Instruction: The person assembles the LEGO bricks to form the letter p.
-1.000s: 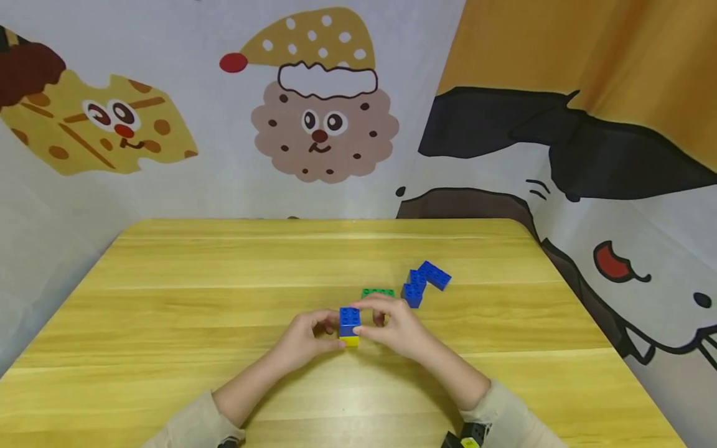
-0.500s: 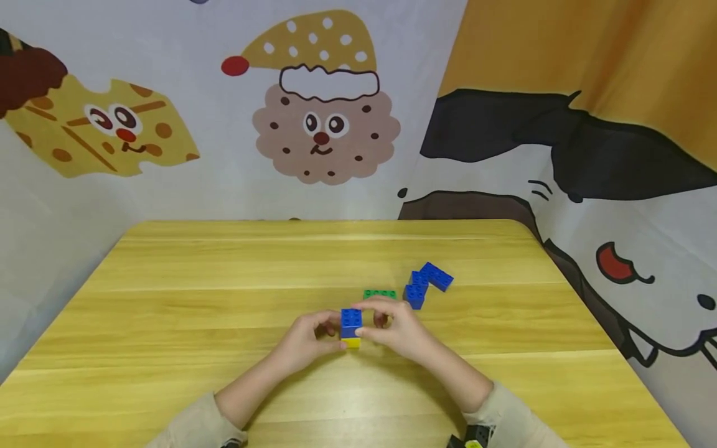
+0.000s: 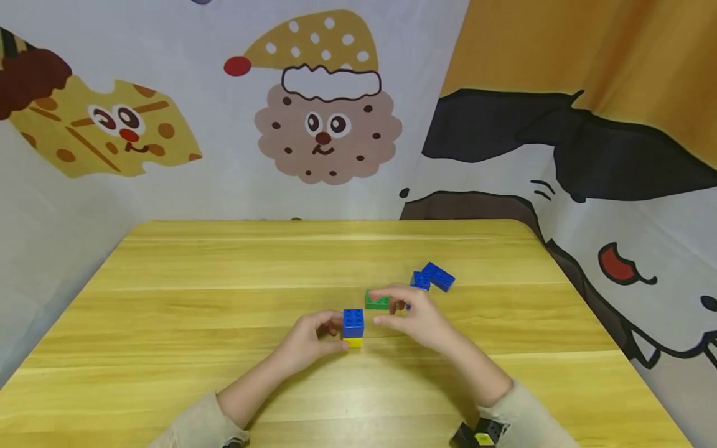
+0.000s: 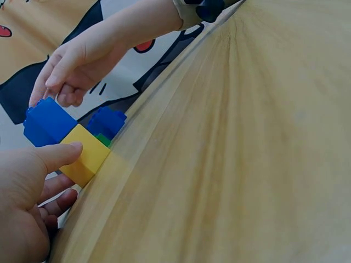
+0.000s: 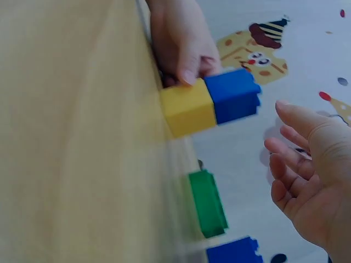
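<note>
A blue toy building brick (image 3: pixel 353 323) sits on top of a yellow brick (image 3: pixel 353 343), forming an upright stack on the wooden table. My left hand (image 3: pixel 307 340) holds the yellow brick low down from the left, its thumb (image 4: pixel 64 154) on the near face. Just right of the stack, my right hand (image 3: pixel 417 317) is apart from it with loosely bent fingers and nothing between them. The right wrist view shows a gap between the blue brick (image 5: pixel 233 96) and that hand (image 5: pixel 318 170). Behind my right fingers lies a green brick (image 3: pixel 376 303), partly covered.
Farther back right lie several blue bricks, among them a long one (image 3: pixel 439 276) and a smaller one (image 3: pixel 420 280), with my right hand hiding part of the group. The table (image 3: pixel 224 261) reaches back to a cartoon-printed curtain (image 3: pixel 224 186).
My right hand has let go of the blue brick and moved right, away from the stack. The left hand keeps its hold on the yellow brick.
</note>
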The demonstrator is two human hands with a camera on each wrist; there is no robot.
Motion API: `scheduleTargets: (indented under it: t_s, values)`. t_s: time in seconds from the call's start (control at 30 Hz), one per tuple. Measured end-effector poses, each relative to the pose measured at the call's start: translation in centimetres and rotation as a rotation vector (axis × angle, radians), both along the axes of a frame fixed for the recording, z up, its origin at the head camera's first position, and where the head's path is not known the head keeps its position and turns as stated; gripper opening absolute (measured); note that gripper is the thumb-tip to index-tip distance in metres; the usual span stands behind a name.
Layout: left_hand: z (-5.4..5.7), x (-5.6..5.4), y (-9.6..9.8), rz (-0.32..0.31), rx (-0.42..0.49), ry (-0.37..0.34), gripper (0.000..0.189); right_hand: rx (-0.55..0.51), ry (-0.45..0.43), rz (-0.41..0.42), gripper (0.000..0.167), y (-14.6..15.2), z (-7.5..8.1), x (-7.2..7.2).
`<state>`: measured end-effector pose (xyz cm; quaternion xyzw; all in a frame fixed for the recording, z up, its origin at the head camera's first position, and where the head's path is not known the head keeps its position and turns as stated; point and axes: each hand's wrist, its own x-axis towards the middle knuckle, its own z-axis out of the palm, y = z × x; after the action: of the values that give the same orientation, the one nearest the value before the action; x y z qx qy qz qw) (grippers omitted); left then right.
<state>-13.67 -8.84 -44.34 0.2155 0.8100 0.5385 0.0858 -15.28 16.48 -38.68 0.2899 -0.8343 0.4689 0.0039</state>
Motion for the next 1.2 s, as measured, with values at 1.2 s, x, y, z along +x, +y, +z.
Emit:
scheduleTargets:
  t_s: [1.2]
  values:
    - [0.0, 0.0, 0.0, 0.001, 0.016, -0.021, 0.036, 0.032, 0.036, -0.381, 0.037, 9.7, 0.1, -4.8]
